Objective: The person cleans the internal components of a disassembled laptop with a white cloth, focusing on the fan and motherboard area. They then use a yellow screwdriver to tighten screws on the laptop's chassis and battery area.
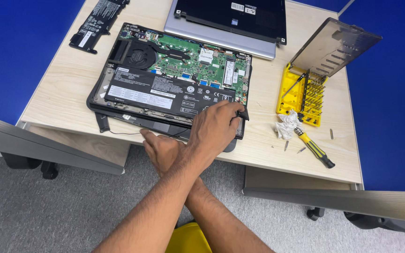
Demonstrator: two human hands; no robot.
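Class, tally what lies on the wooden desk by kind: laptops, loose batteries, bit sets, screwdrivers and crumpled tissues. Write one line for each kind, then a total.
Laptops: 2, the opened laptop under the hands and the closed silver laptop behind it
Loose batteries: 1, black battery
Bit sets: 1, yellow bit case
Screwdrivers: 1, yellow-handled screwdriver
Crumpled tissues: 1, white tissue
Total: 6

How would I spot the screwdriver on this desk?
Start at the opened laptop in the middle of the wooden desk, then look right to the yellow bit case. Just below it, beside crumpled white paper, lies the screwdriver, the only tool with a yellow-and-black handle.
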